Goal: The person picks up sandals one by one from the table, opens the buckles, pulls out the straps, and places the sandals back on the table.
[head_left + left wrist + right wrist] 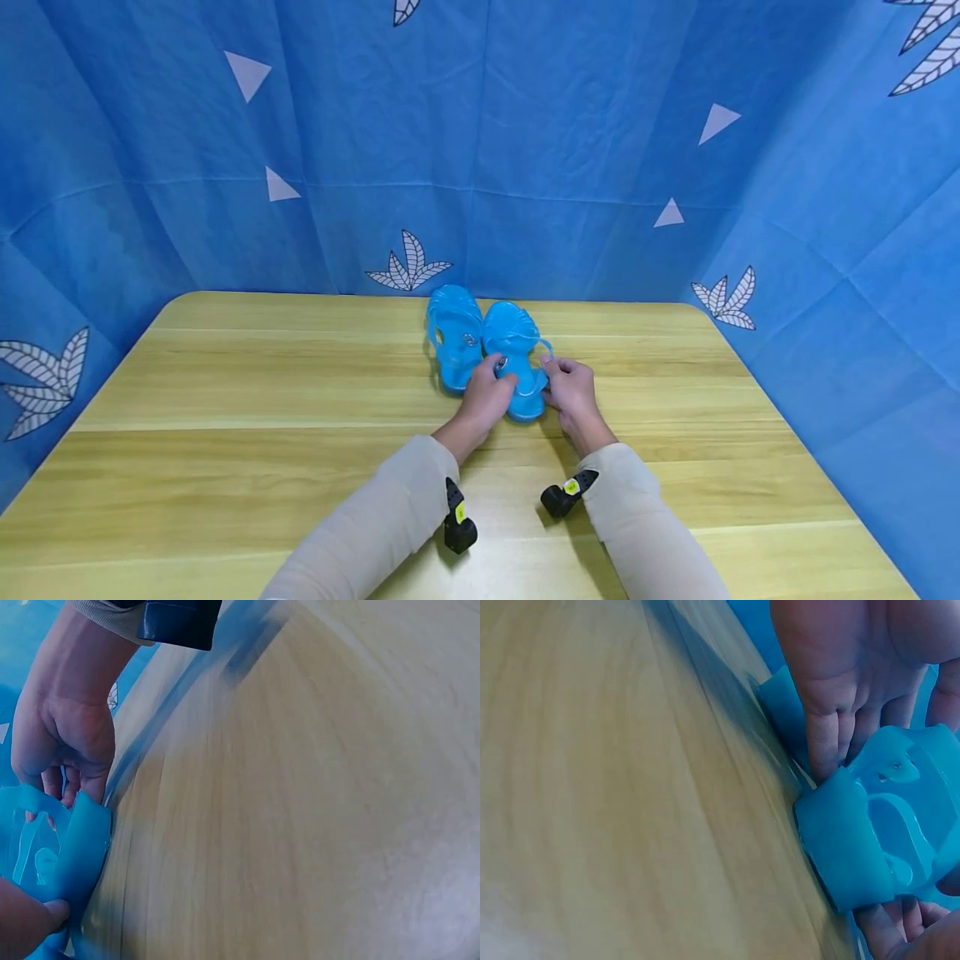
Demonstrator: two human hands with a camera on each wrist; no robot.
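Observation:
Two blue sandals lie side by side near the far edge of the table. The right-hand sandal [528, 379] is between both hands, its heel end towards me. My left hand [489, 396] grips its left side, with the thumb over the inner edge. At its right side my right hand [573, 390] pinches the thin strap [545, 342], which arcs out from the sandal. The left-hand sandal [454, 333] rests against it, untouched by the right hand. In the right wrist view, the sandal's heel [844, 840] shows between the hands; some fingertips are hidden behind it.
The wooden table [262, 475] extends around the sandals, with its far edge close behind them. A blue patterned curtain [480, 125] hangs behind and along the sides. Black wrist cameras [459, 529] are strapped over the beige sleeves [390, 517].

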